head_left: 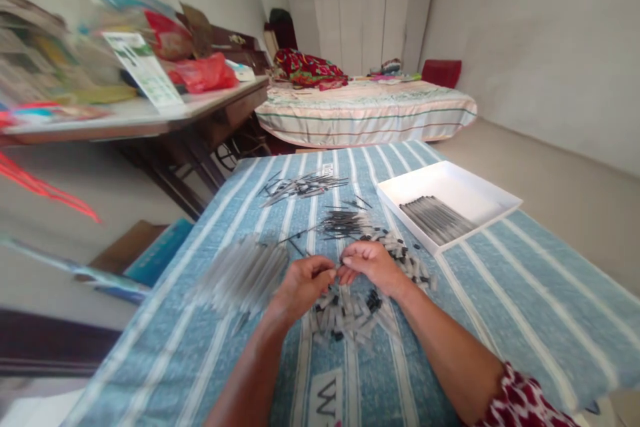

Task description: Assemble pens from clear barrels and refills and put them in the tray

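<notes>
My left hand (303, 283) and my right hand (370, 265) meet fingertip to fingertip above the blue striped cloth (525, 293). Both are pinched shut on a small pen part that I cannot make out. Under and around them lies a heap of small clear and black caps (350, 313). A pile of clear pen barrels (243, 273) lies just left of my left hand. Thin black refills (345, 222) lie beyond my hands, and a further scatter of pen parts (305, 185) sits farther back.
A white shallow tray (480, 190) at the right holds a row of finished dark pens (435, 217). A cluttered wooden desk (150, 117) stands at the left, a bed (365, 110) behind. Boards lie on the floor at the left.
</notes>
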